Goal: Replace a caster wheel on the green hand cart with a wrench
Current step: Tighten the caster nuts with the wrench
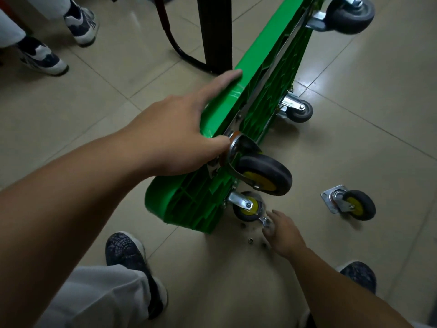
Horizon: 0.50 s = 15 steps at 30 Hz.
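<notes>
Nearest, low over the floor tiles, the right hand (285, 233) pinches a small metal wrench (265, 220) between thumb and curled fingers, just beside a loose nut (250, 240). The green hand cart (189, 207) stands on its long edge. The left hand (175, 140) lies spread over its upper edge, thumb touching the plate of a yellow-hubbed caster wheel (266, 175). A loose caster (352, 204) lies apart on the floor to the right. Farther along the cart sits a grey caster (299, 110).
</notes>
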Each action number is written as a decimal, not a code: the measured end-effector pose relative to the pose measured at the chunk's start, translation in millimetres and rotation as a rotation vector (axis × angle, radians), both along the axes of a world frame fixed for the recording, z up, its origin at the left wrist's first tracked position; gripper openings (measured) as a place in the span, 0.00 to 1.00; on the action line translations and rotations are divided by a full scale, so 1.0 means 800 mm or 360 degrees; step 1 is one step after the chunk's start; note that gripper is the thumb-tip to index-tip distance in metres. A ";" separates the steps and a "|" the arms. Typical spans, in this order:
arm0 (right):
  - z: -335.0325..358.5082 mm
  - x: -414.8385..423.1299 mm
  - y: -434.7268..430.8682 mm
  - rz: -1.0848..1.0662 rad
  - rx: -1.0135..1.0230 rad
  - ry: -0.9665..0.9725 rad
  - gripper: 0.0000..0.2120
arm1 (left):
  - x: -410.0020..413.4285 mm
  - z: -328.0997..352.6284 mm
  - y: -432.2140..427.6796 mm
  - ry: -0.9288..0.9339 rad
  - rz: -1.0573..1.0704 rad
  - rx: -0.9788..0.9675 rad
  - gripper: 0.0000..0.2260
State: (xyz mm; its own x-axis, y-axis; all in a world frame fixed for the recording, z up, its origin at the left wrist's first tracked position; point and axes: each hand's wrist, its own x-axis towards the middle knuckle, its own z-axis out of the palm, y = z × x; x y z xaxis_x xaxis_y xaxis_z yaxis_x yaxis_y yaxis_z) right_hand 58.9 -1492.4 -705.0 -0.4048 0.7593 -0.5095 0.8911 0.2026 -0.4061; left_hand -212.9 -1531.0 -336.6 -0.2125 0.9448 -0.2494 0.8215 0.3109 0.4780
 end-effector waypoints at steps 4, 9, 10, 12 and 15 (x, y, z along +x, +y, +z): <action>-0.030 -0.006 0.004 0.0355 -0.0018 -0.0058 0.27 | -0.002 -0.005 0.002 -0.0042 0.0034 0.0010 0.39; -0.045 -0.011 -0.008 0.0361 0.0251 -0.0091 0.20 | -0.004 -0.012 0.005 0.0014 0.0011 0.0043 0.39; -0.047 -0.012 -0.009 0.0358 0.0295 -0.0116 0.19 | -0.004 -0.011 0.006 0.0027 0.0014 0.0033 0.39; -0.049 -0.013 -0.009 0.0372 0.0326 -0.0208 0.19 | -0.003 -0.009 0.007 0.0030 0.0014 0.0009 0.39; -0.047 -0.018 -0.001 0.0115 0.0245 -0.0218 0.14 | -0.003 -0.009 0.007 0.0028 -0.0005 0.0006 0.39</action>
State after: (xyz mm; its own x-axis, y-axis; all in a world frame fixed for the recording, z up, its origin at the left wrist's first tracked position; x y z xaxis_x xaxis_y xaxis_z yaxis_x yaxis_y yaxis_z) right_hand 44.9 -1493.4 -742.7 -0.3959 0.8040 -0.4437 0.9167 0.3180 -0.2418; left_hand -215.4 -1525.3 -343.9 -0.2135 0.9464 -0.2422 0.8307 0.3063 0.4648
